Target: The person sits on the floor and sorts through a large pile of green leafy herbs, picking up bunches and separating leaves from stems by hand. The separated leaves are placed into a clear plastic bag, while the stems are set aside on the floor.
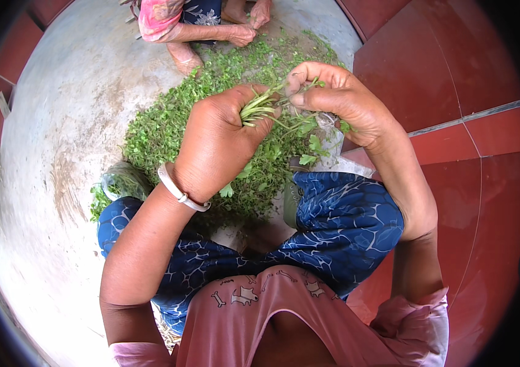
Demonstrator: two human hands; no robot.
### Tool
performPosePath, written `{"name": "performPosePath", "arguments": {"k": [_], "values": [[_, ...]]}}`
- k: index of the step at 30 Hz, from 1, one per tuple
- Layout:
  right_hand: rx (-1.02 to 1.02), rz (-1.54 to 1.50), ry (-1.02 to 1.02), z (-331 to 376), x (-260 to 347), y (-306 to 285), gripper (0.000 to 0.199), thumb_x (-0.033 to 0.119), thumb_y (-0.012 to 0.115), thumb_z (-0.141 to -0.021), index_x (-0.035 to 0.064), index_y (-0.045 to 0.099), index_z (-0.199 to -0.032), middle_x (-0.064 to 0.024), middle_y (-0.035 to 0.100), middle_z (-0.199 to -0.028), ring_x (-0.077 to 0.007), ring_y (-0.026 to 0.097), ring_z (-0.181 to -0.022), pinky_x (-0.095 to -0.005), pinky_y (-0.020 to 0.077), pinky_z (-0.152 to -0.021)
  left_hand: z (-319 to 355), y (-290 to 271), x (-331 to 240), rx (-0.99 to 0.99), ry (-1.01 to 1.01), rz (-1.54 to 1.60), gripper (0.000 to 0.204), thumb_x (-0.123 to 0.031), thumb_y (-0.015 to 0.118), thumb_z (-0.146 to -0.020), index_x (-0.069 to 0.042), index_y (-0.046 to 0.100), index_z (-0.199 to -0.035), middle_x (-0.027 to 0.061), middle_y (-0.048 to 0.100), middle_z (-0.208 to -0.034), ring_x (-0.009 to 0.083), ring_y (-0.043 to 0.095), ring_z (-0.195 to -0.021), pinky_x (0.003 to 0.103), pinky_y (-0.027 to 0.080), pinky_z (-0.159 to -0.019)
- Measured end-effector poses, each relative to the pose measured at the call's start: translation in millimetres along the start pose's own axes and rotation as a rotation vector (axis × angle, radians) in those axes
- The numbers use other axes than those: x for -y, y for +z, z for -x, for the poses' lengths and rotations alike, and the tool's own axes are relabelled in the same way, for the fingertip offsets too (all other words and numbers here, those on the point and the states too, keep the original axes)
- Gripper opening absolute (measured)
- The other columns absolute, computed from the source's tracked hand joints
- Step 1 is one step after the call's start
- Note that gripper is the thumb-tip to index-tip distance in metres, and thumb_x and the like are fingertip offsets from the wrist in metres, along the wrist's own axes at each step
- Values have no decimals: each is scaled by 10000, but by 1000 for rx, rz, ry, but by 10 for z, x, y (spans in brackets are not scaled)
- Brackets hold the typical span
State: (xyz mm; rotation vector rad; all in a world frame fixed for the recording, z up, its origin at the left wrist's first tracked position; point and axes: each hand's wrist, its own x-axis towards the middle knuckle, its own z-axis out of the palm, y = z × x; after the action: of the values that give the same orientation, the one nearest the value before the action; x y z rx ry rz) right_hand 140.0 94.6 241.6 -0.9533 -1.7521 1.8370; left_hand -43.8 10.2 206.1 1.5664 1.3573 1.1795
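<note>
My left hand (pixel 220 137), with a pale bangle at its wrist, is closed round a small bunch of leafy herb stems (pixel 259 109). The cut-looking pale ends stick out past the thumb, and some leaves hang below the fist. Close beside it on the right, my right hand (pixel 355 107) is bent inward with thumb and fingers pinched on a thin herb sprig (pixel 315 145). Its exact grip is partly hidden by the fingers. Under both hands spreads a wide heap of loose green herbs (pixel 171 119) on the ground.
Across the heap another person's hands (pixel 245 33) are close together, low over the greens. My knees in blue patterned trousers (pixel 345 214) flank the near side. Grey concrete floor (pixel 70 104) lies left; glossy red tiles (pixel 437 73) are at right.
</note>
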Motion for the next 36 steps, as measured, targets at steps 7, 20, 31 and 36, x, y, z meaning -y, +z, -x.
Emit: {"name": "performPosePath", "arguments": {"k": [7, 20, 31, 36], "values": [[39, -25, 39, -28, -27, 0, 170, 94, 623, -778, 47, 612, -941, 4, 610, -860, -81, 553, -815, -227, 425, -768, 23, 5, -26, -113, 354, -464, 337, 5, 698, -679, -32, 635, -1008, 154, 654, -906, 277, 644, -825, 332, 513, -729], [129, 358, -6, -73, -164, -1, 131, 114, 627, -840, 34, 624, -944, 47, 568, -776, -29, 489, -709, -210, 398, -617, -13, 21, 25, 28, 185, -450, 232, -24, 624, -719, -8, 611, -950, 151, 631, -788, 284, 620, -696, 335, 485, -655], [-66, -120, -32, 49, -13, -171, 123, 118, 608, -869, 76, 623, -983, 39, 608, -831, -15, 561, -753, -168, 458, -650, -90, -272, 8, 15, -340, 785, 173, -127, 604, -873, -40, 600, -1022, 0, 609, -878, 75, 561, -773, 218, 467, -675], [-170, -308, 45, 74, 29, -230, 151, 116, 580, -881, 64, 598, -1022, 22, 619, -775, -8, 579, -545, -126, 464, -378, -74, -329, 52, 9, -343, 865, 200, -167, 596, -901, -52, 573, -1063, 17, 608, -899, 96, 565, -857, 232, 469, -752]]}}
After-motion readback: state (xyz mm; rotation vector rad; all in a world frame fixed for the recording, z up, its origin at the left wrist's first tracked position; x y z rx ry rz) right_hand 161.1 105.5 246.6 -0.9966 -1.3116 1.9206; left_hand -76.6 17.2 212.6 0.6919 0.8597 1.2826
